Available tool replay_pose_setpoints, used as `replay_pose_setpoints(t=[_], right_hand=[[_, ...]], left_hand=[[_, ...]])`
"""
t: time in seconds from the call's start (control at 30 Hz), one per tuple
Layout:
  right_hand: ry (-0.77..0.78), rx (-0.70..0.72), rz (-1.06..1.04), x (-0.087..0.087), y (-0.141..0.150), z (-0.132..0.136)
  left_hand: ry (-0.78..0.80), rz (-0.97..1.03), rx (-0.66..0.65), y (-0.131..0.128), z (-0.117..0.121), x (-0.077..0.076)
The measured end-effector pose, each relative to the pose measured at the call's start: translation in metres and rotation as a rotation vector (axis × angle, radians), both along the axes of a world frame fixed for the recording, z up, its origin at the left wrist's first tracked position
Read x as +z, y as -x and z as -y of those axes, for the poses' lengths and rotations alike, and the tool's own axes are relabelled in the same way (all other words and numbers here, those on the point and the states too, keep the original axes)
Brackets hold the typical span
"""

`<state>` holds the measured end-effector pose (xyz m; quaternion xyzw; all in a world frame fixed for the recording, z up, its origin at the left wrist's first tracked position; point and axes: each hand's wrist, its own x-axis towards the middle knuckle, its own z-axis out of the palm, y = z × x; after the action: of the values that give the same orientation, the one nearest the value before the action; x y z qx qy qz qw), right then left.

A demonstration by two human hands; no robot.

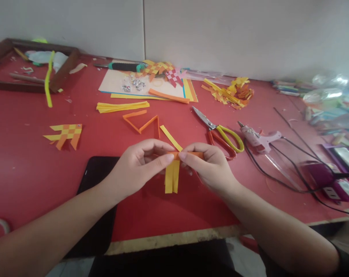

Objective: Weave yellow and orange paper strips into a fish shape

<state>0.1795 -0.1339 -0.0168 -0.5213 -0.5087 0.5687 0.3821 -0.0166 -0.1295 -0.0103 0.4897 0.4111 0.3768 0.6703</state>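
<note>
While the left hand and right hand pinch orange paper, a tray holds scraps.
A yellow strip crosses its rim.

Both hands, left and right, pinch an orange strip across yellow strips. Relative to the strips, scissors lie beyond and right; a woven fish lies left.
</note>
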Motion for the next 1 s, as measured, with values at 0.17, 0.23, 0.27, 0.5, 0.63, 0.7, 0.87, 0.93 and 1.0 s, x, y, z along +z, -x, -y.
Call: replay_pose_setpoints(t=[0.17, 0.23, 0.27, 0.5, 0.63, 0.7, 0.87, 0.93, 1.0], right_hand=[[0.006, -0.001, -0.021, -0.001, -0.001, -0.001], [0.007, 0.004, -0.024, -0.002, -0.001, -0.001], [0.008, 0.009, -0.021, -0.002, -0.002, -0.001], [0.007, 0.0, -0.008, 0.003, 0.001, -0.002], [-0.033, 0.016, -0.011, 0.01, 0.006, -0.003], [-0.032, 0.038, 0.005, 0.011, 0.007, -0.003], [-0.018, 0.052, 0.049, 0.01, 0.007, -0.001], [-0.023, 0.043, 0.032, 0.009, 0.008, -0.002], [-0.048, 0.038, 0.018, 0.008, 0.009, -0.002]], left_hand=[[0.069, 0.067, 0.011, 0.001, -0.002, -0.001], [0.04, 0.038, 0.02, 0.002, -0.002, -0.003], [0.016, 0.022, 0.018, 0.002, -0.001, -0.004], [-0.028, 0.03, -0.006, 0.001, -0.002, -0.003], [-0.002, 0.018, 0.046, 0.002, -0.001, -0.002], [0.003, 0.009, 0.073, 0.002, -0.001, -0.003], [0.071, 0.035, 0.101, 0.001, -0.002, -0.005], [0.112, 0.053, 0.094, 0.001, -0.001, -0.005], [0.134, 0.052, 0.072, 0.0, -0.001, -0.004]])
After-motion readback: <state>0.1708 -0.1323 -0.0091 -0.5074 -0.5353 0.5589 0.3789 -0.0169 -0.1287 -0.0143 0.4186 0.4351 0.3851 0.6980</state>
